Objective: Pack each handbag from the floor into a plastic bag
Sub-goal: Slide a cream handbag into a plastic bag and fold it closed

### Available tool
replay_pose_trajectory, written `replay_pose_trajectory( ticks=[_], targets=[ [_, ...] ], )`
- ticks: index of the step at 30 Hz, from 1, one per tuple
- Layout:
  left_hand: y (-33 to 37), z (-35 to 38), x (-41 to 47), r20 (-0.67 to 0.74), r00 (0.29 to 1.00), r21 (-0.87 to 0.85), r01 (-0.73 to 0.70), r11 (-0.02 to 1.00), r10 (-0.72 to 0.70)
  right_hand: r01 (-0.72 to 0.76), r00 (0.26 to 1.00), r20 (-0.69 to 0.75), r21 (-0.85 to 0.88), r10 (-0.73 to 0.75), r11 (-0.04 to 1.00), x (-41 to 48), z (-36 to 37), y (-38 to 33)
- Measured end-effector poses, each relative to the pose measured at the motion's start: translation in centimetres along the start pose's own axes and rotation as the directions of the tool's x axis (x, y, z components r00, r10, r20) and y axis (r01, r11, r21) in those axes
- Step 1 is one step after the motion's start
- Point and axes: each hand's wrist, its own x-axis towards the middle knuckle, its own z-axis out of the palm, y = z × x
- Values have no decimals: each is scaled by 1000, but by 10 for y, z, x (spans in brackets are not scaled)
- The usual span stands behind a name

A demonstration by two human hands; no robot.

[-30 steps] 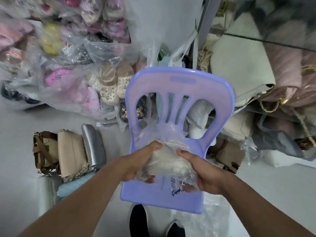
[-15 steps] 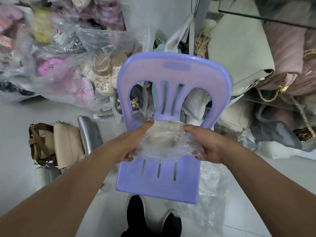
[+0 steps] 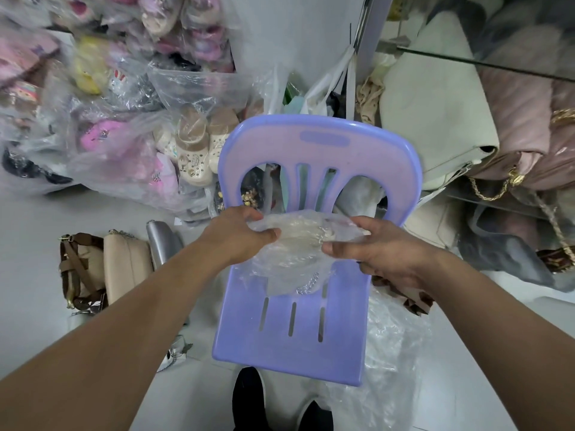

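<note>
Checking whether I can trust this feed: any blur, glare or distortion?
Head view: left hand, right hand and plastic bag are sharp; sheen on the bag veils the pale handbag inside; bagged shoes at top left are blurred; wide-angle lens bows the edges; light is even, shadows faint.

Bare forearms point(image 3: 130, 318), black shoes point(image 3: 249, 399)

The one wide-angle view sits on the person's head and faces forward and steeply down, with the dark shoes point(image 3: 249, 399) at the bottom edge right beneath it. It is close in: the left hand point(image 3: 239, 237) and right hand point(image 3: 385, 250) meet mid-frame on a crinkled clear plastic bag point(image 3: 295, 244), over the lilac moulded-plastic chair point(image 3: 317, 144). The pale smooth floor point(image 3: 31, 244) bends away towards the edges.
</note>
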Motion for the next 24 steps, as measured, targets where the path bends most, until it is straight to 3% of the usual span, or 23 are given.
replay_pose_trajectory(
  ticks=[3,6,8,10,12,14,15,16,19,20,24],
  targets=[
    [-1,-1,0,-29,993,-258,101,961,-112,142,988,88,-214,-125,967,-1,-7,4],
    [-6,-2,0,-65,986,-381,118,917,-153,247,967,81,-506,-240,827,0,-9,7],
    [-4,-2,1,-25,980,-523,156,838,-198,326,924,28,-581,-381,746,5,-6,11],
    [1,-3,-2,30,973,-711,181,679,-228,350,891,-70,-522,-448,778,10,-2,15],
    [-1,-7,-5,65,969,-904,159,397,-239,332,897,-152,-389,-416,859,13,-1,21],
    [-16,-8,-8,81,980,-989,102,107,-184,314,917,-187,-206,-352,927,14,3,25],
    [-28,-4,-9,59,983,-995,71,63,-176,311,925,-201,-87,-322,947,13,7,26],
    [-38,0,-10,9,983,-992,31,121,-183,305,934,-208,35,-291,952,11,10,26],
    [-64,23,-21,-233,968,-745,-114,657,-97,278,947,-239,276,-214,920,13,22,26],
    [-67,30,-26,-243,970,-640,-152,753,-11,270,946,-254,280,-200,921,13,26,26],
    [-64,53,-40,-174,957,-546,-290,786,232,271,926,-330,245,-183,931,12,41,23]
  ],
)
